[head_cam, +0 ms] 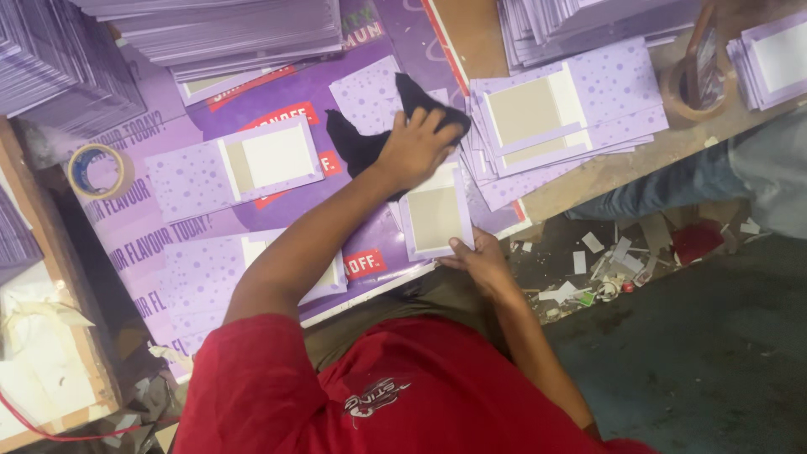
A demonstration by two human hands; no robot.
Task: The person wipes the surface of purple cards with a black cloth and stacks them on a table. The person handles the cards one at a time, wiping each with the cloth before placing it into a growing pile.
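— Item one?
— Purple card (435,217), pale panel up, flat at the table's (580,181) near edge, probably to be steadied while wiped.
— Held how?
— Right hand (479,256), wrist bent, fingers pinched on its near edge. Left hand (418,147), arm stretched forward, fingers clenched on a black cloth (361,139) pressed just above the card.
— Surroundings?
— Card stack (563,118) beside it; tape roll (95,171) well apart.
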